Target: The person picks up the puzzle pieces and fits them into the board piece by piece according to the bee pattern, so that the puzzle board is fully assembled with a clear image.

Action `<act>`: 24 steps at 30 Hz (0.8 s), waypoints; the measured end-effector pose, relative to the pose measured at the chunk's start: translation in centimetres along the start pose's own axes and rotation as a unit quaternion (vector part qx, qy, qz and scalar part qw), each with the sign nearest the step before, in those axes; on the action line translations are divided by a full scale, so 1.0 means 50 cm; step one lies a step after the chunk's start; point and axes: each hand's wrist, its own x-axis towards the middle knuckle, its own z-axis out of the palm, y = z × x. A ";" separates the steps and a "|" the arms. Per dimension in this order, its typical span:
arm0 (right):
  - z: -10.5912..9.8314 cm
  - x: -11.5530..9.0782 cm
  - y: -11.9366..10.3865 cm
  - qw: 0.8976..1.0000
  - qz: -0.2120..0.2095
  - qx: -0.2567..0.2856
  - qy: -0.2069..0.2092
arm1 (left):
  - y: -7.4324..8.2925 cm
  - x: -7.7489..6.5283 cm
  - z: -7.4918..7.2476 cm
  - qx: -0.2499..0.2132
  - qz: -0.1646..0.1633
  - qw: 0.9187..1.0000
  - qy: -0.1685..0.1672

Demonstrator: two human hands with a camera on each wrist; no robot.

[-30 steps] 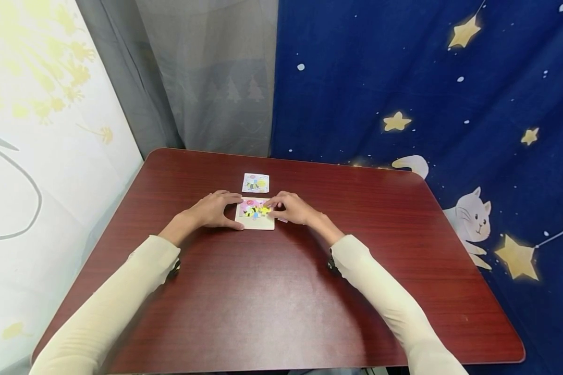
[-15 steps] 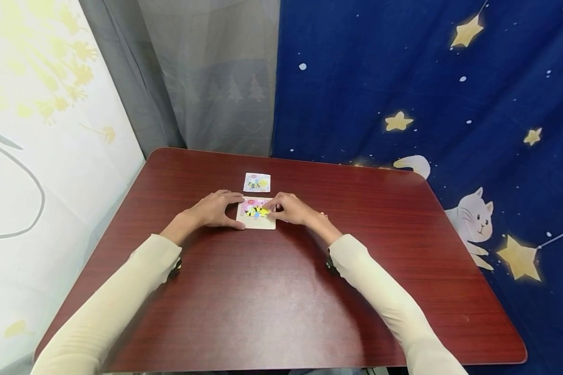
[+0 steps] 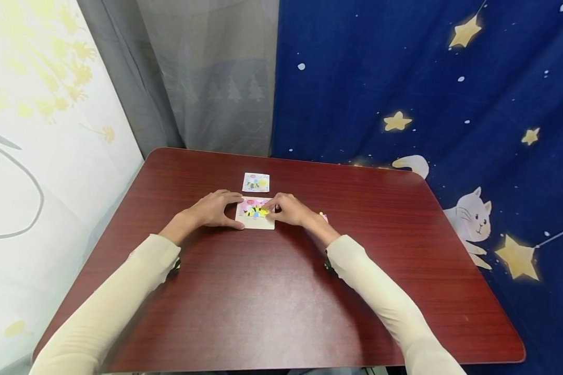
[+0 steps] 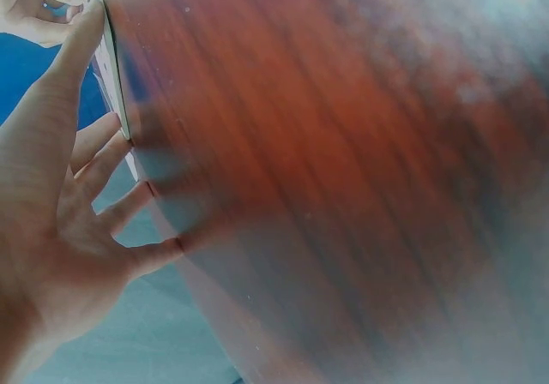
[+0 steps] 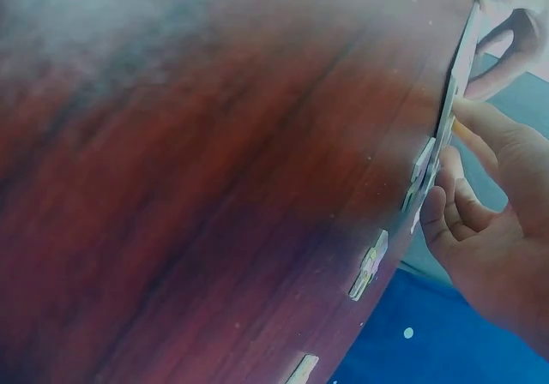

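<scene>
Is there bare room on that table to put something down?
The glossy dark-red table has bare surface between the left cream sleeve and the right cream sleeve, and right of the latter. It's crowded around the pale square puzzle board: left hand, right hand, white picture card behind, small flat pale-edged pieces to its right.

Cream left sleeve (image 3: 114, 297) and matching right sleeve (image 3: 387, 291) leave a person's left hand (image 3: 213, 209) and right hand (image 3: 291, 209) bare.
From where I stand, the long, plain fabric, lower left and lower right of the frame, looks softly creased, its cuffs stopping short of the wrists. Beneath them sit a small dark left attachment (image 3: 174, 267), flecked yellow, and a dark right attachment (image 3: 329, 262), both too small to make out.
</scene>
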 end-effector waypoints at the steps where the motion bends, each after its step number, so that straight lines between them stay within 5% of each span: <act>1: 0.000 0.000 -0.002 1.000 -0.001 0.000 0.001 | 0.001 -0.001 -0.002 0.000 -0.001 1.000 0.000; 24: 0.009 0.016 -0.027 0.998 0.060 -0.005 0.022 | -0.001 -0.001 0.000 0.001 -0.005 1.000 -0.005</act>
